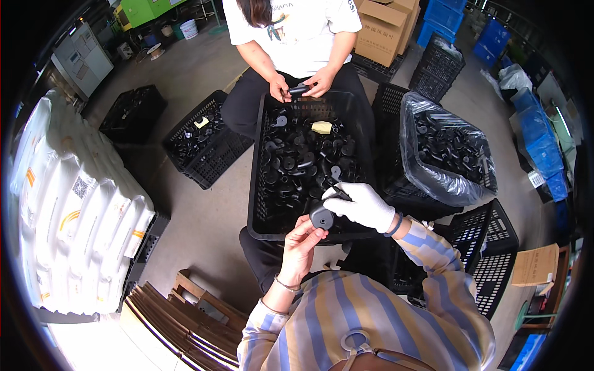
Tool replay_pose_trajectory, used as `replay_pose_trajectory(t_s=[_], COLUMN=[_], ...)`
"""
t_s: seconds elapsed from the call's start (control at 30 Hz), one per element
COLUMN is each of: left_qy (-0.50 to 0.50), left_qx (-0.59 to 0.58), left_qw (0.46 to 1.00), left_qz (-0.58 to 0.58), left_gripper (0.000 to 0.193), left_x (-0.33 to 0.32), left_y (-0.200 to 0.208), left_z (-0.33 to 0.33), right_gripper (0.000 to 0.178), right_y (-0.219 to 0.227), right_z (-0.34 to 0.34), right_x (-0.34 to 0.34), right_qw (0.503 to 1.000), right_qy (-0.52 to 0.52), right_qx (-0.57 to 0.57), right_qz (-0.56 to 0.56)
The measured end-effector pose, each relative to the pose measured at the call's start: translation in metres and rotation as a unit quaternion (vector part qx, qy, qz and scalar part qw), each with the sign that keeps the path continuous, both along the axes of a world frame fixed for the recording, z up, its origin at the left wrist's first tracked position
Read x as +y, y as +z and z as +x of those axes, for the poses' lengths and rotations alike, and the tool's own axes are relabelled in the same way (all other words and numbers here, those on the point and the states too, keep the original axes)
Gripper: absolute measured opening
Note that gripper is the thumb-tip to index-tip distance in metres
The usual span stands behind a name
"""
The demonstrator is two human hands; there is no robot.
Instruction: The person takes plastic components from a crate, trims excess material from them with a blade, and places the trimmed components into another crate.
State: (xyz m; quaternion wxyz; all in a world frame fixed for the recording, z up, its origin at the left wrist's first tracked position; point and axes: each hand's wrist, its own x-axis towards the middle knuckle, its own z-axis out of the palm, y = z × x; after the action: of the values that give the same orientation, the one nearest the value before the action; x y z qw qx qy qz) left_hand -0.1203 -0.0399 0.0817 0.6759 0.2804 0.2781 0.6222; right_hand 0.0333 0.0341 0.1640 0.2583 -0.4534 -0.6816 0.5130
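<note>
My bare left hand (299,248) pinches a black round-ended plastic part (322,218) with a small hole in its middle. It holds the part up over the near edge of a large black crate (254,207). My right hand (368,207), in a white glove, is closed just above and beside that part. A dark slim piece (339,193) shows at its fingers; whether this is a tool or an arm of the part, I cannot tell. Many similar black plastic parts (303,157) fill the crate, along with a yellowish scrap (321,127).
Across the crate sits a co-worker, whose hands (303,86) hold another black part. A plastic-lined crate (411,170) of parts stands right, a smaller crate (207,167) left. White sacks (80,210) are stacked far left; flattened cardboard (167,328) leans near my left side.
</note>
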Motion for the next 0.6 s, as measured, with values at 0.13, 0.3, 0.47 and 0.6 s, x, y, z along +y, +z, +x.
replay_pose_trajectory(t_s=[0.13, 0.3, 0.47, 0.6], left_qy=[-0.006, 0.006, -0.038, -0.202], left_qx=[-0.004, 0.031, -0.055, -0.150], left_qw=[1.000, 0.999, 0.998, 0.967], left_qz=[0.013, 0.025, -0.014, -0.029], left_gripper=[0.020, 0.017, 0.035, 0.047], left_x=[0.000, 0.000, 0.007, 0.013], left_y=[-0.002, -0.006, 0.005, 0.006], left_z=[0.001, -0.001, -0.013, -0.017], right_gripper=[0.017, 0.017, 0.020, 0.018], right_y=[0.002, 0.001, 0.004, 0.009], right_z=[0.000, 0.001, 0.003, -0.001], right_x=[-0.001, -0.002, 0.000, -0.002], right_qw=[0.999, 0.999, 1.000, 0.997], right_qy=[-0.003, -0.002, 0.024, 0.079], right_qx=[0.008, 0.020, 0.010, 0.012], right_qz=[-0.052, -0.041, 0.012, 0.018])
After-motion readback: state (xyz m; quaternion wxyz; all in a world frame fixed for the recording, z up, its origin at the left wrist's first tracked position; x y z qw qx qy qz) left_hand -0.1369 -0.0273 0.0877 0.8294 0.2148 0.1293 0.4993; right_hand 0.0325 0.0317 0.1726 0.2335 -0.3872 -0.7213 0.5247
